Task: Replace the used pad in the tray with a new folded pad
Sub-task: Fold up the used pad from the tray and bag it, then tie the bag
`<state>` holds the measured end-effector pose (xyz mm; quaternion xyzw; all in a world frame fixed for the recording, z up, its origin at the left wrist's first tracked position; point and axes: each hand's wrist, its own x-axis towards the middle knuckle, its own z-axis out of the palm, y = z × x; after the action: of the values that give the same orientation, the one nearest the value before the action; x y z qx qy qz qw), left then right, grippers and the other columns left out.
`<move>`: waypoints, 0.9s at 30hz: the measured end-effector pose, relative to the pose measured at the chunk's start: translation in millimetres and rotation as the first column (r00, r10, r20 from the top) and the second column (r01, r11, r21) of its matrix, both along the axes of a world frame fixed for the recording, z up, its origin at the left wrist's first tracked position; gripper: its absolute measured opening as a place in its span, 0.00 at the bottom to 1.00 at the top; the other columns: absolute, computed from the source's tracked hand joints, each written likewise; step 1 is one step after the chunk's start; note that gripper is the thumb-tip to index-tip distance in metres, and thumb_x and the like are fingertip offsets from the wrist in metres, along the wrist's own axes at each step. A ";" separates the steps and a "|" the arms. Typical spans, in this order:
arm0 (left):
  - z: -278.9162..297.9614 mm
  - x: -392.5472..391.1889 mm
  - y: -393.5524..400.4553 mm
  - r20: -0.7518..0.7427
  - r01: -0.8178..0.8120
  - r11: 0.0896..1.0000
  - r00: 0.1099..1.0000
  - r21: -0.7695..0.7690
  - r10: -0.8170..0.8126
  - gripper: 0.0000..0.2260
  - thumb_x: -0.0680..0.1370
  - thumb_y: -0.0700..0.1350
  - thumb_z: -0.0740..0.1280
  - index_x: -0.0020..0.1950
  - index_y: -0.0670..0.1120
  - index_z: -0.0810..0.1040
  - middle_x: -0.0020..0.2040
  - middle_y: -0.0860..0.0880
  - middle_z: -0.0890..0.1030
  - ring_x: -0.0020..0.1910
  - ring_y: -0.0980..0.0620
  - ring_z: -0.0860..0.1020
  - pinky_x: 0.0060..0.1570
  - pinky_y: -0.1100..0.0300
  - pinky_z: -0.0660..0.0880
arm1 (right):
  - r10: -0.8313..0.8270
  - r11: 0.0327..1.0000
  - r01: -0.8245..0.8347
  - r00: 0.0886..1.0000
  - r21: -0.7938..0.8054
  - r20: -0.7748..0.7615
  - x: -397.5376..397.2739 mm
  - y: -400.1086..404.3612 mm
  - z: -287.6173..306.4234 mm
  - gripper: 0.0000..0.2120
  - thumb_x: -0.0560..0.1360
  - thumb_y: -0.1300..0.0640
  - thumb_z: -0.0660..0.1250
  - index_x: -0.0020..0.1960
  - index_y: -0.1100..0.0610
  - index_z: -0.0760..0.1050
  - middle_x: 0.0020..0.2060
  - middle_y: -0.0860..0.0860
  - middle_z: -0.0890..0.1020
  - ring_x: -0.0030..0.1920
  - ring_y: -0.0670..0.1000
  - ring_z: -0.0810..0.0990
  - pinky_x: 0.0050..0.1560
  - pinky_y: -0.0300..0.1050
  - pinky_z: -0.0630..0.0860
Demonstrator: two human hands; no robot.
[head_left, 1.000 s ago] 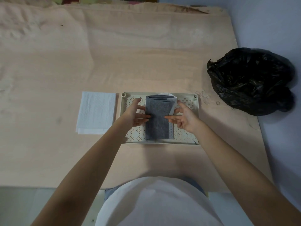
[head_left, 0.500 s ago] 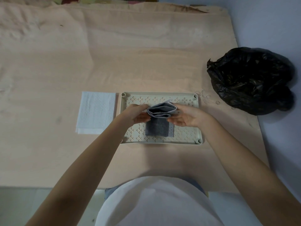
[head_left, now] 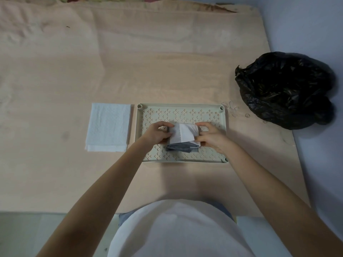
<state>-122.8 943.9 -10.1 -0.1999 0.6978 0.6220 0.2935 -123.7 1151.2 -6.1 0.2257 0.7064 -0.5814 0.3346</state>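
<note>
In the perforated plastic tray, the left hand and right hand both pinched the used pad, soft, grey beneath, white-backed, folded into a bundle. Removal looked underway; next, probably lifting it toward the crinkled black bag. The new folded pad, quilted white, waited beside the tray.

Used pad is showing grey layers under a white backing. Tray is showing pale cream-green with a cut-out diamond pattern. New folded pad is showing white, dimpled texture. Bag is showing glossy black. Counter is showing light peach wood grain.
</note>
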 end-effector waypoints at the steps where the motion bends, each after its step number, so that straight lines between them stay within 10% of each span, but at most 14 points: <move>1: -3.1 2.0 1.3 -0.036 0.011 1.000 0.999 -0.026 -0.012 0.13 0.75 0.30 0.65 0.59 0.37 0.77 0.40 0.44 0.76 0.35 0.50 0.76 0.32 0.64 0.79 | 0.010 1.000 -0.010 0.999 0.023 -0.035 2.6 0.3 -1.9 0.31 0.67 0.74 0.71 0.64 0.52 0.70 0.55 0.57 0.80 0.46 0.50 0.81 0.38 0.41 0.80; 5: -12.1 7.8 5.4 -0.184 0.087 0.979 0.975 -0.184 -0.121 0.07 0.77 0.41 0.66 0.54 0.47 0.78 0.37 0.51 0.74 0.35 0.53 0.73 0.34 0.64 0.73 | 0.062 0.998 -0.060 0.991 0.023 -0.115 8.3 1.4 -5.4 0.26 0.69 0.66 0.73 0.63 0.50 0.71 0.56 0.54 0.79 0.47 0.47 0.80 0.36 0.37 0.78; 8: -17.1 10.4 2.9 -0.250 0.173 0.948 0.938 -0.267 -0.241 0.10 0.75 0.48 0.70 0.55 0.51 0.77 0.45 0.49 0.76 0.43 0.49 0.76 0.43 0.58 0.75 | 0.255 0.952 -0.202 0.940 0.230 -0.228 13.0 3.0 -8.0 0.26 0.70 0.59 0.73 0.65 0.49 0.70 0.59 0.50 0.72 0.56 0.49 0.75 0.53 0.42 0.76; 13: -25.7 15.9 -0.1 -0.294 0.227 0.874 0.880 -0.429 -0.373 0.16 0.74 0.47 0.71 0.60 0.52 0.74 0.52 0.47 0.69 0.46 0.49 0.72 0.54 0.60 0.71 | 0.628 0.762 -0.341 0.595 0.550 -0.502 30.2 6.5 -12.6 0.19 0.78 0.55 0.61 0.68 0.49 0.70 0.73 0.46 0.60 0.74 0.47 0.53 0.72 0.49 0.49; 19: -22.8 24.2 1.9 -0.346 0.232 0.790 0.804 -0.567 -0.484 0.16 0.75 0.47 0.68 0.63 0.50 0.73 0.53 0.47 0.66 0.49 0.49 0.71 0.51 0.58 0.72 | 0.964 0.250 -0.416 0.188 0.874 -0.186 47.4 17.5 -35.1 0.23 0.81 0.43 0.42 0.75 0.42 0.42 0.76 0.45 0.43 0.75 0.45 0.35 0.73 0.47 0.31; 24: -20.9 34.8 -0.8 -0.362 0.059 0.413 0.379 -0.909 -0.852 0.17 0.77 0.46 0.66 0.65 0.43 0.74 0.64 0.37 0.74 0.61 0.38 0.74 0.58 0.47 0.72 | 0.988 0.152 -0.324 0.049 0.934 -0.143 51.5 21.7 -39.2 0.24 0.81 0.44 0.42 0.76 0.45 0.49 0.77 0.49 0.48 0.77 0.53 0.42 0.74 0.56 0.40; 27: -26.4 39.0 -3.3 -0.143 0.176 0.190 0.249 -0.966 -0.958 0.27 0.81 0.56 0.43 0.76 0.43 0.51 0.77 0.44 0.50 0.77 0.46 0.49 0.75 0.49 0.47 | 0.990 0.126 -0.265 -0.024 0.956 -0.137 52.0 20.8 -35.8 0.24 0.81 0.45 0.46 0.75 0.50 0.57 0.75 0.52 0.57 0.76 0.54 0.51 0.74 0.56 0.45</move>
<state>-83.8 940.7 -36.5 0.3088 0.9476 0.0354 0.0740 -71.7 1172.1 -41.9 -0.3942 0.9148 0.0058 0.0882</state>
